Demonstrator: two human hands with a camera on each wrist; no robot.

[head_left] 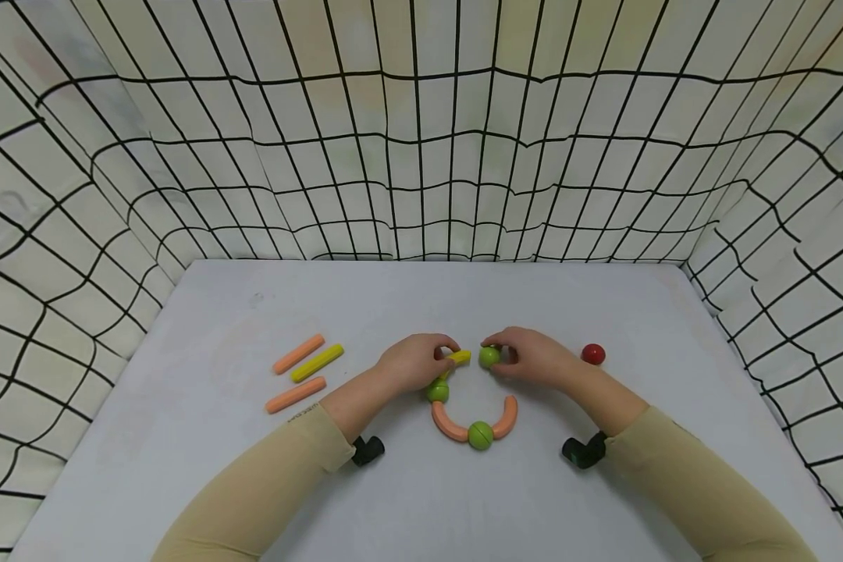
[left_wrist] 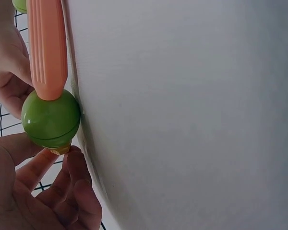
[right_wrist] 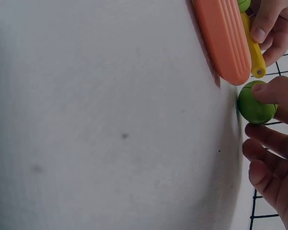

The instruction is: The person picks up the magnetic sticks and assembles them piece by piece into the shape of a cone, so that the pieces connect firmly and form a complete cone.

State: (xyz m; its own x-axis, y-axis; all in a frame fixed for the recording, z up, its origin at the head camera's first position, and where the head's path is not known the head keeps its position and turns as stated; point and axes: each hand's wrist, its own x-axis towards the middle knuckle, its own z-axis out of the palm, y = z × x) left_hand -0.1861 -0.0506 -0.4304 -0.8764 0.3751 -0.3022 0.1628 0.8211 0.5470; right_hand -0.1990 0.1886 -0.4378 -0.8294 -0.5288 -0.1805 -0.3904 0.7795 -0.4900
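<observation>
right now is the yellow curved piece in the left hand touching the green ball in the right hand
Apart. The head view shows a narrow strip of white tabletop between the yellow curved piece's free end and the green ball.

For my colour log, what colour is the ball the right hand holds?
The ball is green; the right wrist view shows it best.
</observation>
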